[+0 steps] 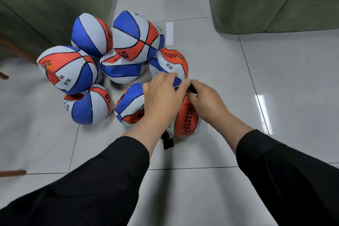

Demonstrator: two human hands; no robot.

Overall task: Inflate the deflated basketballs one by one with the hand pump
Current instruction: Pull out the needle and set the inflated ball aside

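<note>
A small black part, seemingly the top of the black hand pump (191, 89), is pinched by the right hand (205, 102). The left hand (161, 95) is laid with curled fingers over the same spot, though what it grasps cannot be told. Beneath both hands an orange-panelled, partly collapsed rubber basketball (186, 117) is held on the grey tiled floor (275, 88); the pump's black lower end (167, 143) is seen nearer the wrists. The needle is hidden, so a bent needle or a missed valve could result if the soft ball is allowed to roll. The other deflated red, white and blue basketballs (88, 64), crowded beyond the left hand, could be knocked.
</note>
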